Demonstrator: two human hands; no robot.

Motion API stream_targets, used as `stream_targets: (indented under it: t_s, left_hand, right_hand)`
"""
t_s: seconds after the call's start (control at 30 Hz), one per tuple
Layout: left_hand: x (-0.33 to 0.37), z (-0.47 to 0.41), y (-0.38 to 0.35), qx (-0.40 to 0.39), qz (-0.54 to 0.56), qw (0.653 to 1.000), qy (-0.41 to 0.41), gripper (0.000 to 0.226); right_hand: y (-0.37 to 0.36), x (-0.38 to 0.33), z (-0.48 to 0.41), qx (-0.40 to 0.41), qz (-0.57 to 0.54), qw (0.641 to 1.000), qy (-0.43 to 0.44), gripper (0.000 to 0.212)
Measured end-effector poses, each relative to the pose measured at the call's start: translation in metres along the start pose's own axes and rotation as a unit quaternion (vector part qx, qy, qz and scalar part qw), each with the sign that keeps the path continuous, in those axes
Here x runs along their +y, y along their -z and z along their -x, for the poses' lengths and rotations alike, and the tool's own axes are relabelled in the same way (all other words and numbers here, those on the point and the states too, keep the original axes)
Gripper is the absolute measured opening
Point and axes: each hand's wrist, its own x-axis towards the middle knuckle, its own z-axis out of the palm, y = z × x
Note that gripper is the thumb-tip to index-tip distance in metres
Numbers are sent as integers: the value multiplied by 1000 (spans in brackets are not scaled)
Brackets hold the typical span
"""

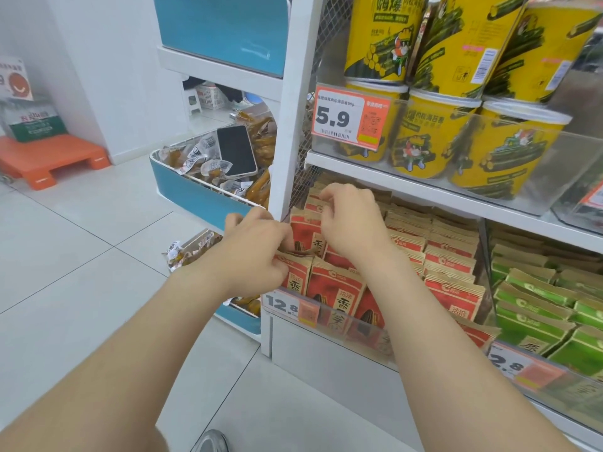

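Note:
Red and brown paper snack packets (336,288) stand in rows on the lowest shelf, behind a clear front rail with a 12.8 price tag (290,309). My left hand (257,252) is at the left end of the rows, fingers curled around the top edge of a front packet. My right hand (352,220) is just above and to the right, fingers curled and pinching the tops of packets further back. Both forearms reach in from the bottom of the view.
Green packets (535,308) fill the shelf to the right. Yellow tubs (421,135) stand on the shelf above with a 5.9 tag. A phone (236,150) lies in a blue bin of wrapped snacks to the left. An orange step (55,161) sits on the tiled floor.

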Motion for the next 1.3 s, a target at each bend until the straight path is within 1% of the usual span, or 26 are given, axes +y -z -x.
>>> stream_targets:
  t_s: [0.03,0.1,0.13,0.23,0.27,0.37,0.47,0.57,0.67,0.73,0.83,0.9,1.0,1.1,1.17,1.23,1.3]
  left_hand:
    - [1,0,1,-1,-2,1000,3,21]
    - [2,-1,0,-1,-4,1000,6,20]
    - [2,-1,0,-2,-4,1000,4,24]
    - [5,0,-1,-25,-27,999,-12,49]
    - [6,1,0,-30,-37,999,-14,54]
    - [7,2,-2,-24,-52,998,3,52]
    - [11,2,-4,-23,-63,998,16,47]
    - [17,3,-6,-21,-70,997,4,42]
    - [21,3,-6,-22,-57,998,1,49]
    - [24,3,-4,-16,-40,999,7,51]
    - [32,2,0,16,3,999,37,50]
    - [37,1,1,51,25,997,61,41]
    - [46,-1,3,148,95,981,87,33]
    - [68,1,8,244,239,936,83,31]
    - [89,4,12,280,315,905,57,22]
    - [112,6,11,280,382,881,15,12]
    - [135,8,8,239,439,866,-20,12]
  right_hand:
    - [-2,2,-3,-24,22,999,0,37]
    - [-6,6,-8,-51,61,997,1,32]
    - [-7,7,-10,-53,68,996,7,30]
    - [-7,7,-10,-66,76,994,44,26]
    - [-6,6,-8,-77,88,992,55,25]
    - [-1,4,-3,-102,94,989,59,22]
    - [9,5,0,-61,60,993,76,23]
    - [20,5,4,-7,-12,996,90,25]
    - [25,12,11,51,-49,991,117,22]
    - [28,19,18,106,-72,983,136,19]
    - [44,28,33,228,-124,952,162,15]
    - [58,32,44,312,-160,923,162,13]
    - [75,38,60,396,-207,885,132,11]
    - [85,42,75,414,-260,868,91,14]
    - [90,43,84,398,-288,868,71,16]
    - [94,44,91,372,-319,871,49,18]
    - [96,47,96,346,-377,859,3,19]
